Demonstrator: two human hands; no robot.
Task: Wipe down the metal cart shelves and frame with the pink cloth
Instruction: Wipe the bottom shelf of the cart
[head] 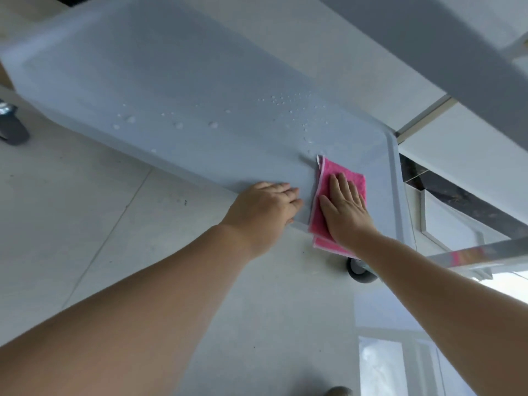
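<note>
Small water drops (285,101) are seen just past the fingers (341,185). Pale floor tiles (85,218) are laid out to the left of the fingers and below them. A dark strip (457,198) is seen to their right. Bright window light (380,364) is mirrored in the tiles, well below the fingers.

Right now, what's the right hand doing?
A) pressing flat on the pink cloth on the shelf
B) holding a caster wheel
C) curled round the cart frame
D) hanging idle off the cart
A: the right hand lies with straight fingers flat on the pink cloth, which rests on the cart shelf near its corner.
</note>
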